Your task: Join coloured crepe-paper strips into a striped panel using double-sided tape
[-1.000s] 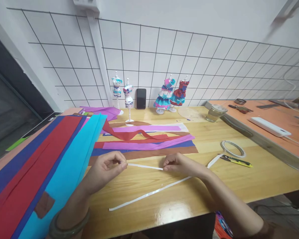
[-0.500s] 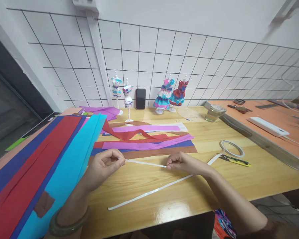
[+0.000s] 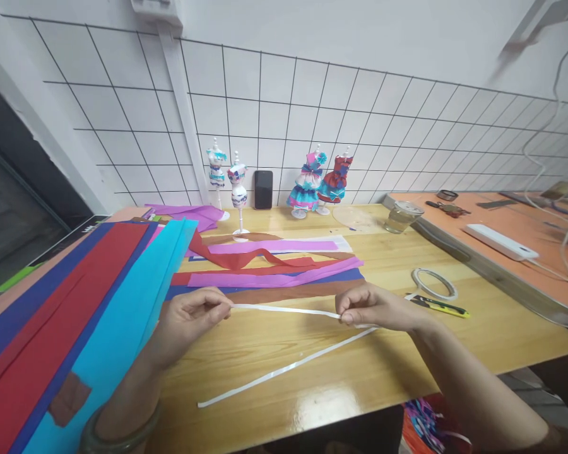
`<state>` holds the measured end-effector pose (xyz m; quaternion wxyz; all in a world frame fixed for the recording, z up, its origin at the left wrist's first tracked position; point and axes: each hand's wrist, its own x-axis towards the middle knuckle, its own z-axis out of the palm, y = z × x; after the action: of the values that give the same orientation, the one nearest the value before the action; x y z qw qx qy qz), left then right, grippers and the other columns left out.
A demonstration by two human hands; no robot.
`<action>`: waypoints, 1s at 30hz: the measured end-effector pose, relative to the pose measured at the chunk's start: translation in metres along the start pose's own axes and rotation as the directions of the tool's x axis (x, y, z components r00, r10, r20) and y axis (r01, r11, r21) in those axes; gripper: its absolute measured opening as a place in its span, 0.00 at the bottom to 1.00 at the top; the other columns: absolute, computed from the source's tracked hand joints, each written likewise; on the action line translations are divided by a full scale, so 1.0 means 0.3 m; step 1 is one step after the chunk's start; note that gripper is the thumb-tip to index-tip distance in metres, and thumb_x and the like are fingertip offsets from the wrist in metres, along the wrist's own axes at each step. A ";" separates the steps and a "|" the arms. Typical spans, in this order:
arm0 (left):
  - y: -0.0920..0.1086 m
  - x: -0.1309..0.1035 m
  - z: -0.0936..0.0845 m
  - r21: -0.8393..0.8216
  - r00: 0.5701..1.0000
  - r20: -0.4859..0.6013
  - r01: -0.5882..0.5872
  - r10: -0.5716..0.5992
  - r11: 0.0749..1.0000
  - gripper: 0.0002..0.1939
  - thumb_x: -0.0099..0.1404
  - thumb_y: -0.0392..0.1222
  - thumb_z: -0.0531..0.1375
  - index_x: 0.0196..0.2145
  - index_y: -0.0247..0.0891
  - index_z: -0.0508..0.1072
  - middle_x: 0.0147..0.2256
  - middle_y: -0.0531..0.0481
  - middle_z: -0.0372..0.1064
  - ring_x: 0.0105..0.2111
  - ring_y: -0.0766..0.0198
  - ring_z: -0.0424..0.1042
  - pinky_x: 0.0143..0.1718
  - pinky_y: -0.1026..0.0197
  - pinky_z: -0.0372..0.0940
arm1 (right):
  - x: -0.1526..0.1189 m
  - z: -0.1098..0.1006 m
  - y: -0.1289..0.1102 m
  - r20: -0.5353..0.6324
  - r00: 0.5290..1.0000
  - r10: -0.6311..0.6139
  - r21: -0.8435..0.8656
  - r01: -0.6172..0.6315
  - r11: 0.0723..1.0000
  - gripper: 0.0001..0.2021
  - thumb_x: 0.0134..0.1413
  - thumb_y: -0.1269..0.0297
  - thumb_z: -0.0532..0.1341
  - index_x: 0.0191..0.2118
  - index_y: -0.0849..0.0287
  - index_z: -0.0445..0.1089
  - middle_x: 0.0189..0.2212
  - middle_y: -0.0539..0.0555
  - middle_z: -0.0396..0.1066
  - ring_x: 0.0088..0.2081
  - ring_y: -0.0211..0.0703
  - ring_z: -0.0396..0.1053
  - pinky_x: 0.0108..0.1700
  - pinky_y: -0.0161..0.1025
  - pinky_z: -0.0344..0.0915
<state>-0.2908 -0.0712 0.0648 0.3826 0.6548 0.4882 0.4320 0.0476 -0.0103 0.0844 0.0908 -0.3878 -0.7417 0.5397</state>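
Drew right hand [image 3: 373, 306] farther to the right since the earlier frames, lengthening the narrow flat white strip [image 3: 286, 309] stretched between it and left hand [image 3: 194, 318]. Wearing a dull green ring-shaped bangle [image 3: 123, 443] on left wrist, close to the near side of the pale, glossy wooden table [image 3: 383, 378]. Seeing at left long slanting flat sheets: a red sheet [image 3: 76, 302], a dark blue sheet [image 3: 33, 309] and a bright turquoise sheet [image 3: 127, 315], with a small brown patch [image 3: 70, 399] on the turquoise. Finding a thin white length [image 3: 265, 377] on the table, running diagonally from near left toward right hand; cannot tell whether joined to the strip above. Pinching the strip between thumb and fingers of left hand, and likewise in right hand, keeping it nearly straight, dipping slightly rightward. Noting, beyond right hand, a slim yellow-and-black cutter [image 3: 445, 308] just beside a white ring-shaped roll [image 3: 449, 294]. Looking past both hands to flat purple, red, blue and brown strips [image 3: 265, 279] lying crosswise. Spotting, farther back, a clear glass of pale liquid [image 3: 401, 217], four small dressed mannequins [image 3: 307, 186] in two pairs, and a black phone [image 3: 264, 190] upright between the pairs, before a white grid-lined wall [image 3: 246, 113].
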 end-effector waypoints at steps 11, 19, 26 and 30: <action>-0.053 0.013 -0.047 0.024 0.956 -0.285 0.080 -0.070 0.997 0.11 0.56 0.49 0.58 0.26 0.38 0.73 0.26 0.50 0.69 0.31 0.63 0.67 0.34 0.63 0.63 | 0.097 -0.019 -0.110 -0.079 0.995 -0.064 -0.102 0.056 0.993 0.17 0.48 0.51 0.58 0.26 0.62 0.69 0.20 0.47 0.60 0.23 0.32 0.55 0.26 0.32 0.51; -0.055 0.018 -0.064 0.070 0.920 -0.295 0.289 -0.257 0.955 0.17 0.55 0.53 0.58 0.28 0.36 0.75 0.28 0.48 0.72 0.31 0.60 0.69 0.33 0.62 0.63 | 0.185 0.032 -0.064 -0.088 0.996 -0.001 -0.137 -0.011 0.990 0.17 0.47 0.50 0.58 0.26 0.62 0.69 0.21 0.47 0.61 0.23 0.33 0.55 0.26 0.33 0.52; -0.051 0.014 -0.078 0.171 0.898 -0.289 0.389 -0.332 0.905 0.18 0.54 0.52 0.55 0.23 0.34 0.74 0.26 0.48 0.72 0.31 0.58 0.68 0.31 0.62 0.59 | 0.189 0.117 -0.050 -0.102 0.995 -0.013 -0.147 -0.002 0.989 0.18 0.49 0.49 0.56 0.26 0.61 0.69 0.21 0.48 0.64 0.25 0.35 0.59 0.28 0.33 0.55; -0.048 0.014 -0.080 0.238 0.910 -0.241 0.392 -0.337 0.889 0.16 0.52 0.49 0.53 0.16 0.36 0.68 0.20 0.52 0.67 0.26 0.61 0.65 0.26 0.63 0.55 | 0.186 0.149 -0.046 -0.132 0.990 -0.047 -0.247 0.014 0.969 0.18 0.52 0.49 0.52 0.27 0.60 0.68 0.26 0.50 0.66 0.29 0.38 0.62 0.33 0.35 0.59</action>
<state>-0.3171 -0.0620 0.0603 0.3112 0.5536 0.6937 0.3399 -0.0220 -0.0070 0.0626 0.1012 -0.4207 -0.8005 0.4146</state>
